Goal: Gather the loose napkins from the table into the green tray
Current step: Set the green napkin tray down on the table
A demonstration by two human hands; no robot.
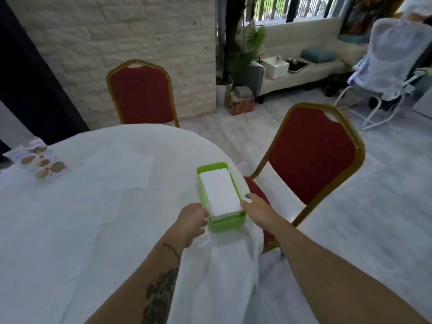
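Our left hand (192, 222) and right hand (256, 212) grip the rectangular green plastic tray (225, 224) between them. White folded napkins (219, 194) fill it. It sits at the round white-clothed table's (70, 206) edge.

Green tray (225, 224) of stacked napkins (221, 194) at table (70, 218) edge, both hands (192, 222) apparently gripping its sides

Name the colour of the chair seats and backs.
Red upholstery on gold frames, clearest on the nearer chair in the head view.

Tabletop (70, 218) left of green tray (225, 224) open — red chair (311, 157) crowds right edge.
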